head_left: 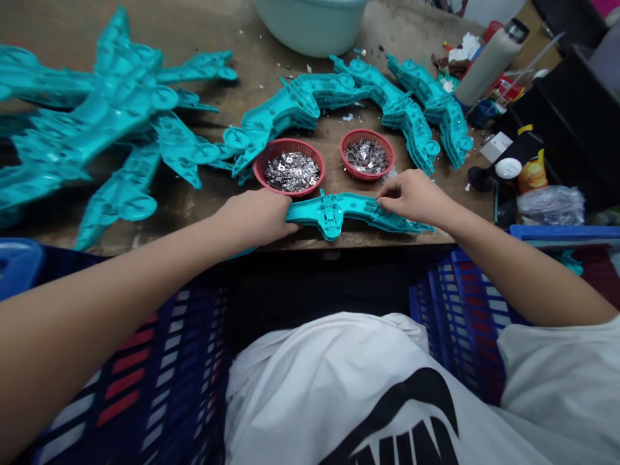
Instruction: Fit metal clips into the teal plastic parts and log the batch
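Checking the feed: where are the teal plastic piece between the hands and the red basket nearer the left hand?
teal plastic piece point(330, 213): head view, on its central section
red basket point(289, 143): head view, on its far rim

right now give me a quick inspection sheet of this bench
surface: worn wooden workbench, dotted with shiny scraps
job's things: teal plastic moulding at the near edge; stacked teal mouldings beyond; two red mesh baskets of small metal pieces
clutter: white flask, orange-labelled bottle, plastic bag
hands: left hand grips the moulding's left end; right hand pinches its right arm
cables: nothing seen
surroundings: blue crates, pale basin
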A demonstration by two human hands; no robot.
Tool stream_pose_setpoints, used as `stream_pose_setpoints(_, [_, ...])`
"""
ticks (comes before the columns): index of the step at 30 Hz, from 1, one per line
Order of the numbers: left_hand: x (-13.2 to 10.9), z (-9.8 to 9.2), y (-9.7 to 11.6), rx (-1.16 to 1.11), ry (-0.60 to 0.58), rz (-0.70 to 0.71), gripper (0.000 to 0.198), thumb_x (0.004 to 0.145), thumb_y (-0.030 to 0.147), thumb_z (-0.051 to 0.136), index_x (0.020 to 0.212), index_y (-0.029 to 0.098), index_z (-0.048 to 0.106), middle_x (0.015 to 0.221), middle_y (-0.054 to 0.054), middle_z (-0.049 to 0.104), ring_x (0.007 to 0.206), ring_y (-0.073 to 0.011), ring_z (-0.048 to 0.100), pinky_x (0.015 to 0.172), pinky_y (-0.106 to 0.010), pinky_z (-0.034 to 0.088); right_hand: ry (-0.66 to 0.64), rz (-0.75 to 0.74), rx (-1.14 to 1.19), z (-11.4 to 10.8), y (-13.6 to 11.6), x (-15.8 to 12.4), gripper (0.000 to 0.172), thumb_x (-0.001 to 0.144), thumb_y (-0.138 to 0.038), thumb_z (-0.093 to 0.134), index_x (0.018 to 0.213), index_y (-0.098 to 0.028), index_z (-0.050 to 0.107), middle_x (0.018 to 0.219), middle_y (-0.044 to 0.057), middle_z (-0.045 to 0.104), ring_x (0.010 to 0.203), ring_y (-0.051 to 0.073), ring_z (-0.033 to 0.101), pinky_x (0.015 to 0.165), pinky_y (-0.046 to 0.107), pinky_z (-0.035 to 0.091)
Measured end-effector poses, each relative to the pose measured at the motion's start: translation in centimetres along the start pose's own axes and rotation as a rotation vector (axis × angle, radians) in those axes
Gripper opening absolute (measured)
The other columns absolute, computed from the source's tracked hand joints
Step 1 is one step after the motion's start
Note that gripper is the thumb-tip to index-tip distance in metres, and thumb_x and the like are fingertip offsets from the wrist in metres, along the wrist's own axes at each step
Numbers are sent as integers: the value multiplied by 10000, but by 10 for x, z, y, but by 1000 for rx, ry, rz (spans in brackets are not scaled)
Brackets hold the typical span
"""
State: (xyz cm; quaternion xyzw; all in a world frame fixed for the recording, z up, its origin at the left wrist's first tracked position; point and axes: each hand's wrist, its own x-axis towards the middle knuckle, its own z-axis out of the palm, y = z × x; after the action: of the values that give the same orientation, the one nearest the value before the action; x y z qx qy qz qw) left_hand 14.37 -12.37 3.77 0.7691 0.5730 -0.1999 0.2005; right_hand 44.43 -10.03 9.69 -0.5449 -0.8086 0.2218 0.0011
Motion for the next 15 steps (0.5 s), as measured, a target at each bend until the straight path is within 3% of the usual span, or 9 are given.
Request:
stream_pose_setpoints(6, [-2, -2, 1, -4, -8, 19, 549, 953, 502, 696, 1383, 167, 764, 1285, -221, 793, 1129, -473, 779, 906, -494, 636, 22, -15, -53, 5, -10, -3, 220, 886, -183, 690, 968, -186, 894, 891, 63, 843, 823, 237, 768, 877, 345, 568])
stream_pose_setpoints(11, [-6, -6, 4, -18, -22, 4, 553, 966, 491, 713, 1406, 157, 742, 1352, -223, 771, 1169, -453, 776, 930, -458, 639, 33, -19, -131, 9, -12, -11, 206, 934, -199, 694, 1037, -164, 868, 941, 97, 845, 849, 259, 760, 868, 361, 549])
stream_pose_setpoints(15, [-9, -8, 6, -39, -14, 10, 510, 982, 468, 707, 1381, 154, 745, 1330, -223, 776, 1183, -445, 775, 948, -459, 646, 8, -145, -233, 6, -6, -24, 191, 991, -249, 681, 978, -174, 857, 962, 134, 833, 878, 284, 752, 821, 376, 547])
